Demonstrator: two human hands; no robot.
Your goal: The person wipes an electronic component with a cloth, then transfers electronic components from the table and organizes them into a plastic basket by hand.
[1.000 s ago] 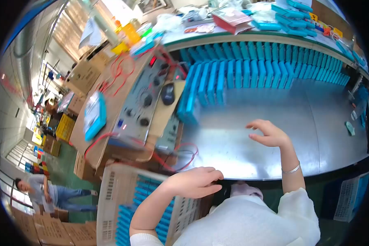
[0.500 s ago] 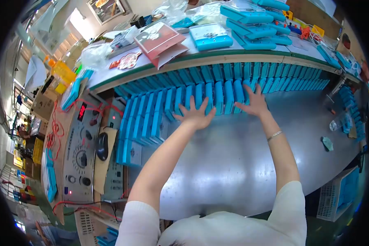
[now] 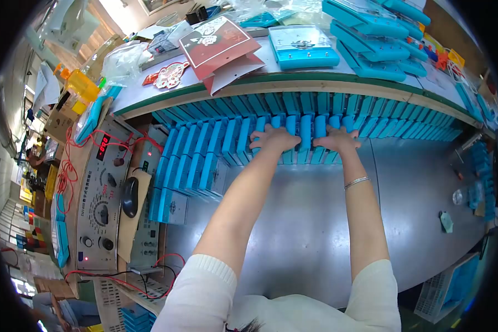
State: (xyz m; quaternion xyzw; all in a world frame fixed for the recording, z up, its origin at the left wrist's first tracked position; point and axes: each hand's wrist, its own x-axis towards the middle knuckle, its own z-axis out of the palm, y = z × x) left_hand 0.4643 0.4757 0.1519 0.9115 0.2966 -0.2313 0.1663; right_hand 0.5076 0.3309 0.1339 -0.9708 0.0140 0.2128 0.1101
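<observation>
A long row of thin blue boxes (image 3: 305, 133) stands on edge on the metal tabletop, under the front of a raised shelf. My left hand (image 3: 275, 139) rests on the box tops left of the middle, fingers spread and bent over them, thumb toward the right. Just to its right, my right hand (image 3: 337, 139) touches the same row with fingers apart and thumb pointing left. A few box tops show between the two thumbs. Some fingertips are hidden among the boxes. Nothing is lifted by either hand.
Shorter stacked rows of blue boxes (image 3: 174, 207) stand at left, beside a test instrument (image 3: 99, 205) with red wires and a black mouse (image 3: 129, 197). The shelf holds a red paper bag (image 3: 221, 47) and piled blue devices (image 3: 371, 47). A crate (image 3: 445, 288) sits lower right.
Both hands have come down onto the row, their fingers now bent over the box tops, and they are closer together. The camera view has shifted slightly.
</observation>
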